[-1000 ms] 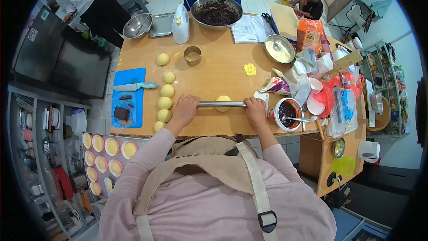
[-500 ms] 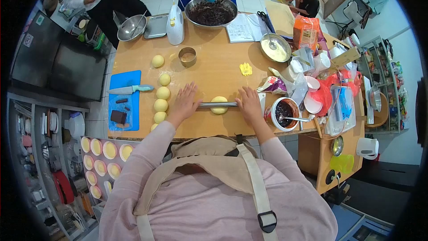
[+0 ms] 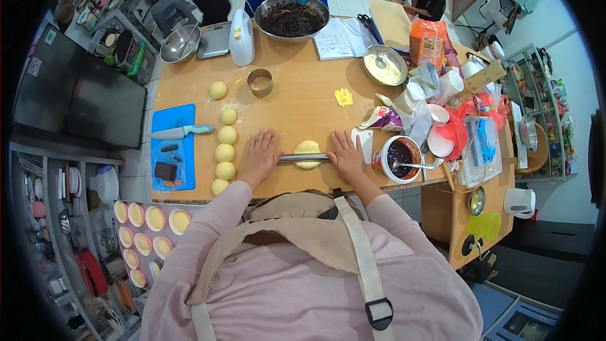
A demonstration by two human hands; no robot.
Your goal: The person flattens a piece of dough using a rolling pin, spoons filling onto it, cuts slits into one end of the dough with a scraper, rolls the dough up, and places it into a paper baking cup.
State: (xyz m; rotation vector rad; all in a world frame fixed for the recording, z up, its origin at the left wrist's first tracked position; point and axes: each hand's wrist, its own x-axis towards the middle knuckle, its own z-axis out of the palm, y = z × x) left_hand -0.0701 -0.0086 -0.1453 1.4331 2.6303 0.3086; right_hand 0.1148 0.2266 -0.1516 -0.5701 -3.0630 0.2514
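Note:
A metal rolling pin [image 3: 288, 158] lies crosswise over a flattened piece of yellow dough [image 3: 307, 147] near the table's front edge. My left hand [image 3: 262, 155] lies flat over the pin's left end, fingers stretched forward and apart. Over the right end is my right hand [image 3: 346, 155], likewise flat with its fingers extended. The palms hide both pin ends. Left of my left hand, several dough balls [image 3: 225, 153] form a column, with another ball [image 3: 218, 90] farther back. A metal ring cutter [image 3: 260, 83] stands behind them.
A blue cutting board [image 3: 186, 180] at left bears a knife [image 3: 170, 132] and chocolate [image 3: 165, 171]. A tub of dark filling [image 3: 401, 159] stands right of my right hand. Filled tart shells [image 3: 155, 218] sit lower left. Across the table, a person holds a spatula in a mixing bowl [image 3: 292, 36].
The pin has rolled toward me over the dough, which looks longer and now shows more beyond the pin. Both hands moved with it. The person at back left has stepped partly out of view.

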